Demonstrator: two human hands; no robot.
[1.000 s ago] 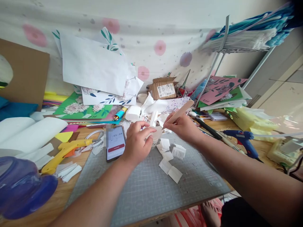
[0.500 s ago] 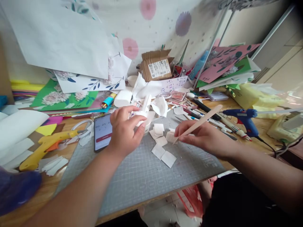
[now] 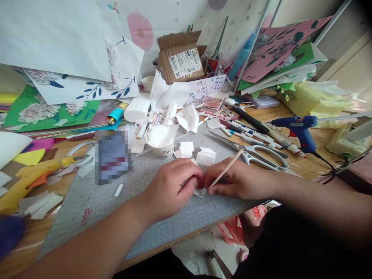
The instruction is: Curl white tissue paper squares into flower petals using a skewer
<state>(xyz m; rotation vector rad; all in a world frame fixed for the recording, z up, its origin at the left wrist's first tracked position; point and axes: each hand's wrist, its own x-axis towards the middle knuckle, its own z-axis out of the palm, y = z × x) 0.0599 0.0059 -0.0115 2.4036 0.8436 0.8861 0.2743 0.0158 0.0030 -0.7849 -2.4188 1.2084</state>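
Note:
My left hand [image 3: 174, 188] is closed, its fingertips curled down at a small white paper square [image 3: 200, 192] on the grey cutting mat [image 3: 162, 228]. Fingers partly hide this square. Close beside it, my right hand [image 3: 238, 180] is closed around a flat wooden stick [image 3: 226, 168], which slants up to the right. The fingertips of both hands nearly meet over the paper. Just beyond them lie more white paper squares [image 3: 205, 156]. A paper cup [image 3: 162, 142] with white stuff inside stands behind my left hand.
Scissors [image 3: 252, 153] lie beyond my right hand, near many pens. A blue glue gun [image 3: 299, 128] sits at the right, a yellow tool [image 3: 40, 170] at the left. A pixelated phone-like rectangle [image 3: 113, 157] rests on the mat. Behind stands a cardboard box [image 3: 180, 60].
My left hand has moved from the cup to the paper square near my right hand. My right hand keeps the stick and is lower, nearer the mat. The view has shifted, revealing the cup and scissors.

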